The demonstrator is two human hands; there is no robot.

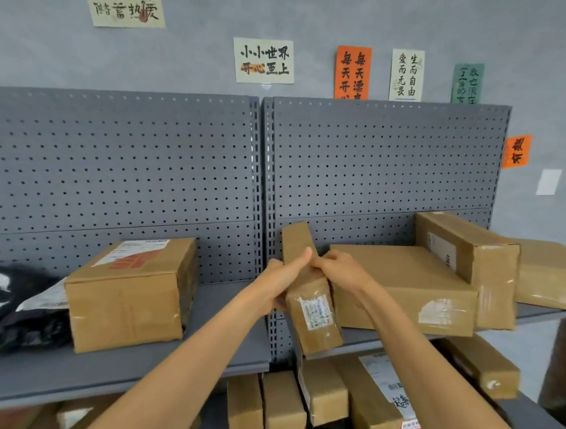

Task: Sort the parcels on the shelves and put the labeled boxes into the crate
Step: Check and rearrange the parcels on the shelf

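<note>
At nine o'clock of the scene, soft black and white mailer bags (1, 303) slump at the far end of the upper shelf (99, 379); just beside them, toward three o'clock, a large carton (131, 294) sits flat with its printed label on top, readable from above. It seems an easy one to judge as labeled.

At the middle, the narrow box (304, 328), the task's thing for now, is held in the air in front of the shelf edge, between the two shelf bays; it leans with its top toward eleven o'clock and its white label (315, 311) faces the wearer, probably so the label can be checked. The left hand (287, 277) clasps its left side, fingers laid up along the face; the right hand (338, 267) has its fingers wrapped over the right edge at about one o'clock of the label. Both hands are closed on this box.

At three o'clock of it lies a wide flat carton (403, 288); a long box (465, 252) rests across its far right corner; another flat carton (553, 274) lies beyond, apparently overhanging the shelf end.

At six o'clock, smaller boxes (283, 406) stand packed side by side on the lower shelf. No crate is in view, so the labeled box would likely have to be carried out of frame.
</note>
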